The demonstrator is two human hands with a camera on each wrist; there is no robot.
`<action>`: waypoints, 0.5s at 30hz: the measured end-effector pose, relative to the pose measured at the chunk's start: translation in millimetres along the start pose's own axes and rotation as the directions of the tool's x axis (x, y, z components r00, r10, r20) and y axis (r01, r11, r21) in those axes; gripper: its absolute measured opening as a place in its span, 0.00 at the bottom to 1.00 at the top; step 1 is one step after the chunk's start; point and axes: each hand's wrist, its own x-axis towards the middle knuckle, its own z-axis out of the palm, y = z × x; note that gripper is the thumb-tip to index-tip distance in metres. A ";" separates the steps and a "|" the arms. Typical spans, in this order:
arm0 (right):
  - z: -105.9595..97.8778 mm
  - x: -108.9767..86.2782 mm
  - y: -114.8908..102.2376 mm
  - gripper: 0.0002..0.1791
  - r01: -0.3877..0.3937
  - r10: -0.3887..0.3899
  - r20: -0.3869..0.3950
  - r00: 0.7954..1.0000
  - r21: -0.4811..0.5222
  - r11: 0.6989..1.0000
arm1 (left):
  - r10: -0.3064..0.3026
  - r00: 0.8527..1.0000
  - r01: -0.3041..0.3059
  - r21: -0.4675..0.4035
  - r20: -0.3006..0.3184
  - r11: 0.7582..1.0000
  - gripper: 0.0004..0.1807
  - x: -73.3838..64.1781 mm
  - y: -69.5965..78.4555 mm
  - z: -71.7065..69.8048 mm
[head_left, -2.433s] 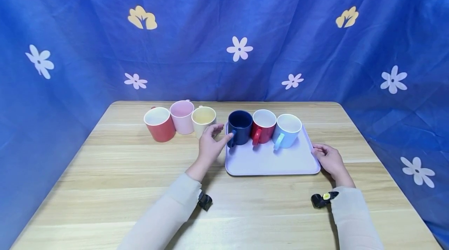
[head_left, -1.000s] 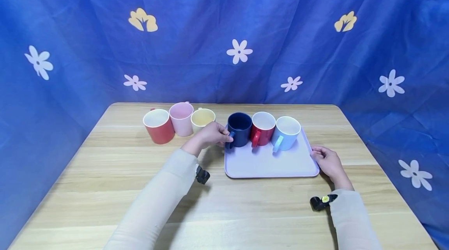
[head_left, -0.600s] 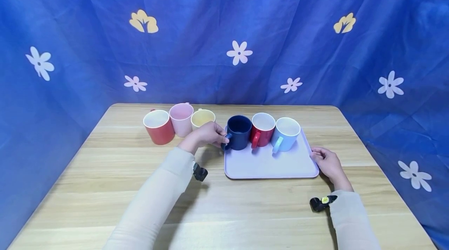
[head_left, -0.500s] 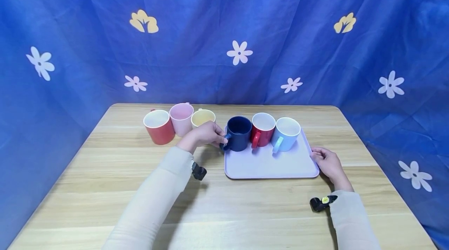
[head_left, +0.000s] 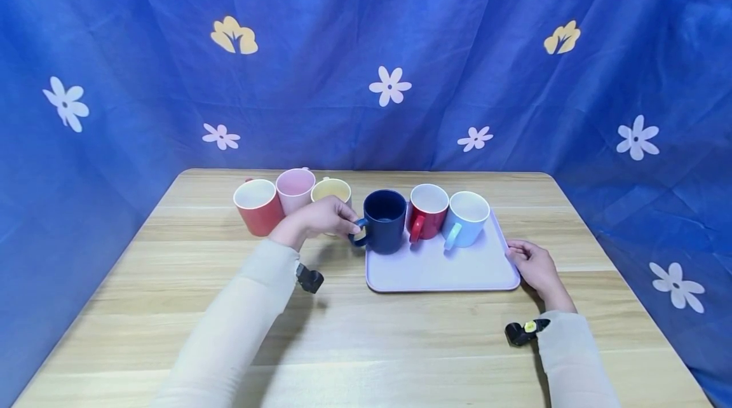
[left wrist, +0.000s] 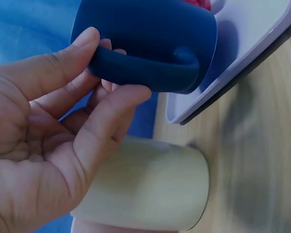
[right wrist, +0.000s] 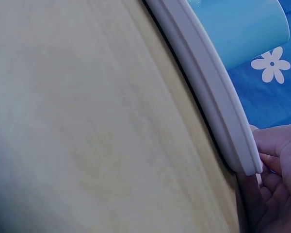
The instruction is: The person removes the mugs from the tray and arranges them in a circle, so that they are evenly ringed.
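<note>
In the head view my left hand (head_left: 317, 216) pinches the handle of a dark blue mug (head_left: 384, 225) between thumb and fingers. Upright, that mug overlaps the left edge of a pale lilac tray (head_left: 440, 273). The left wrist view shows the handle (left wrist: 143, 71) close up, thumb on one side and fingers on the other. My right hand (head_left: 539, 266) grips the tray's right edge; its fingers are partly hidden by the rim (right wrist: 211, 92) in the right wrist view. On the tray stand a red mug (head_left: 433, 221) and a light blue mug (head_left: 471, 225), handles facing me.
Left of the tray stand a cream mug (head_left: 332, 190), a pink mug (head_left: 294, 195) and a red mug with white inside (head_left: 262, 214), close together. My left hand partly covers the cream one. A blue flowered curtain (head_left: 320, 65) hangs behind the wooden table (head_left: 412, 351).
My left hand has taken hold of the dark blue mug's handle and drawn the mug left and slightly towards me, away from the red mug beside it. My right hand stays at the tray.
</note>
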 end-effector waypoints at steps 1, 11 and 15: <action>0.0 -0.1 -0.2 0.19 -0.002 0.002 0.000 1.000 -0.001 1.000 | 0.009 1.000 -0.009 0.001 0.007 1.000 0.08 -1.6 0.2 -2.0; -0.4 -0.8 -1.2 0.20 -0.016 0.016 0.003 1.000 -0.009 1.000 | 0.046 0.992 -0.049 0.024 0.118 0.998 0.10 -23.6 2.7 -18.0; 0.0 -0.6 -1.3 0.20 -0.022 0.022 0.004 1.000 -0.006 1.000 | 0.057 0.986 -0.064 0.041 0.155 0.997 0.11 -35.8 1.0 -25.4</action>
